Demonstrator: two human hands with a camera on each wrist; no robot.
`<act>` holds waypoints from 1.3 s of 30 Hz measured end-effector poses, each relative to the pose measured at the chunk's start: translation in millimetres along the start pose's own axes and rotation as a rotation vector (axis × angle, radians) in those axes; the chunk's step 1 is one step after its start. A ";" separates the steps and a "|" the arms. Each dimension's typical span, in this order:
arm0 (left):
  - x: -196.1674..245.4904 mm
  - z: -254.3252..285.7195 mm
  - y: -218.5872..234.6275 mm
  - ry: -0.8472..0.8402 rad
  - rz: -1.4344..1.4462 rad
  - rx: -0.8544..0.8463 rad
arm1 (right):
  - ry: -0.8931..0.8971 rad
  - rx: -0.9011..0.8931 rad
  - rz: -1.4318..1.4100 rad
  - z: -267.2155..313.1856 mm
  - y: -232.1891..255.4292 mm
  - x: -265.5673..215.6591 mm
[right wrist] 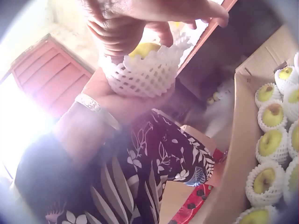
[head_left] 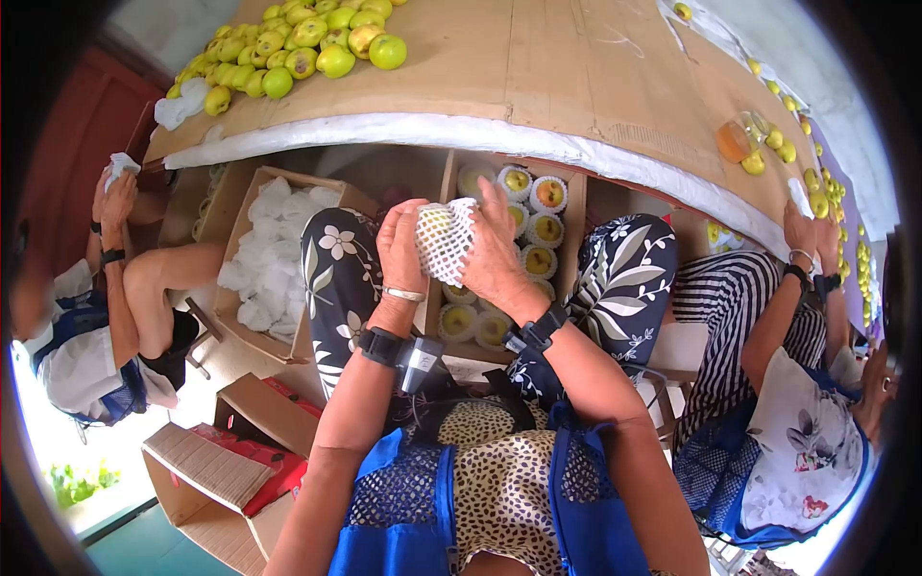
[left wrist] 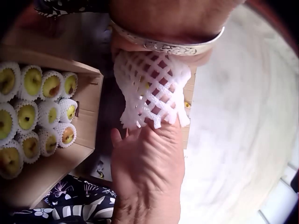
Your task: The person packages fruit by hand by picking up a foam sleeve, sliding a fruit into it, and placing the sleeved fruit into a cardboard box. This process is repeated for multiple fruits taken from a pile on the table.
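White foam net [head_left: 445, 238] half over a yellow-green pear [right wrist: 144, 49], held above the packing box [head_left: 459, 169]. Left hand [head_left: 401, 245] cupping beneath, fingers curled round; right hand [head_left: 493, 252] pinching the mesh. Risks: torn net, pear dropping onto wrapped pears [head_left: 538, 228] beyond, bruising.

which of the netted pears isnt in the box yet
The netted pear held between the left hand and right hand; all the others sit packed in the box.

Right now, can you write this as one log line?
left hand: holds netted fruit | right hand: fits foam net | box: wrapped fruit in rows
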State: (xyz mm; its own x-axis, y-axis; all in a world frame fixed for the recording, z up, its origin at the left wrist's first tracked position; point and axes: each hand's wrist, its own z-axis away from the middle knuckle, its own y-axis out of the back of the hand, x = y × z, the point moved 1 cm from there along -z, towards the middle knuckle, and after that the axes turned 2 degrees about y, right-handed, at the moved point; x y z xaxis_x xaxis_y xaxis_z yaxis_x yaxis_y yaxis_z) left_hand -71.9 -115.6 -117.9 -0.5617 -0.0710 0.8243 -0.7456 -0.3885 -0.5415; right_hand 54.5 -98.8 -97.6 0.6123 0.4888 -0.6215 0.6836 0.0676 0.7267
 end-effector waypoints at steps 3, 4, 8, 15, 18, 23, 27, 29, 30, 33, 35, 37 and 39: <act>5.0 -0.4 -2.6 0.058 0.037 -0.026 | -0.006 0.049 -0.097 -1.0 -3.1 0.5; 4.5 -1.9 -1.0 0.082 0.048 -0.053 | -0.003 0.066 -0.118 -1.1 -3.1 1.4; -6.2 -9.3 11.8 0.032 0.025 -0.045 | 0.139 0.113 -0.304 -5.1 -46.2 10.3; 0.8 -8.8 11.1 0.198 0.117 -0.165 | -0.090 0.087 -0.325 4.9 -20.3 16.0; -3.8 -13.1 22.5 0.219 0.108 -0.143 | -0.140 0.019 -0.350 2.2 -12.5 7.7; -6.9 -14.7 26.4 0.277 0.119 -0.140 | -0.137 -0.097 -0.444 1.0 1.3 0.8; -11.8 -21.0 35.5 0.277 0.063 -0.082 | -0.075 0.048 -0.366 4.0 -5.1 -0.2; -14.2 -20.2 36.0 0.286 0.034 -0.020 | -0.088 0.038 -0.365 3.0 -8.5 0.4; -16.7 -22.1 39.6 0.266 0.004 -0.010 | -0.080 0.031 -0.368 2.5 -10.5 1.4; -20.3 -28.3 46.0 0.233 -0.020 -0.009 | -0.055 0.046 -0.346 0.3 -12.5 1.5; -19.5 -27.0 41.7 0.250 0.052 -0.039 | -0.032 0.094 -0.296 1.2 -10.9 -5.5; -8.1 -14.0 18.9 0.388 0.179 -0.085 | 0.107 0.184 -0.312 2.0 1.6 -12.2; -23.5 -20.3 41.0 0.275 0.204 -0.136 | 0.054 0.105 -0.246 0.3 8.1 -15.5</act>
State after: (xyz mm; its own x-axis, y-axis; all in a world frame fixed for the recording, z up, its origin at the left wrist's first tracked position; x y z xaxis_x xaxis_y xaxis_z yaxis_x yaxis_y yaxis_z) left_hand -96.6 -111.2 -162.9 -0.7652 0.1223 0.6320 -0.6388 -0.2652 -0.7222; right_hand 50.7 -106.1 -82.2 0.4025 0.5146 -0.7570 0.8485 0.1005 0.5195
